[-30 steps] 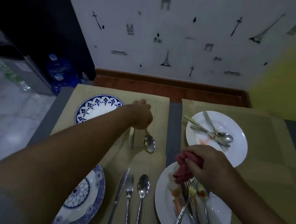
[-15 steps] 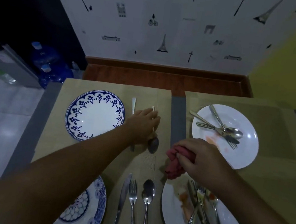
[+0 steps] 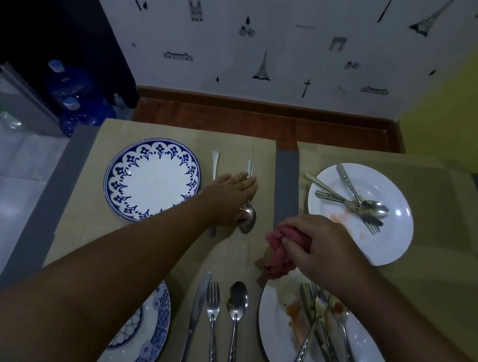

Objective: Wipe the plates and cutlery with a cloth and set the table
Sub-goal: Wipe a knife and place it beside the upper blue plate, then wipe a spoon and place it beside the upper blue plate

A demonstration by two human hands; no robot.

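My left hand (image 3: 227, 197) lies flat, fingers stretched, on the handle of a spoon (image 3: 247, 220) that rests on the tan placemat (image 3: 87, 224) right of the far blue-patterned plate (image 3: 151, 179). Another cutlery handle (image 3: 215, 161) pokes out beside the hand. My right hand (image 3: 324, 247) grips a bunched red cloth (image 3: 279, 254) over the far rim of the near white plate (image 3: 278, 336), which is smeared with food and carries several pieces of cutlery (image 3: 317, 328). A second smeared white plate (image 3: 395, 242) at the far right holds a spoon and forks (image 3: 358, 204).
A knife (image 3: 196, 316), fork (image 3: 213, 309) and spoon (image 3: 237, 303) lie in a row beside the near blue-patterned plate (image 3: 143, 341). Blue water bottles (image 3: 71, 86) and a grey appliance (image 3: 15, 92) stand on the floor beyond the table's left corner. The wall runs behind.
My left hand lowered the spoon onto the placemat and opened flat over its handle. My right hand kept hold of the cloth and moved slightly away from the near plate.
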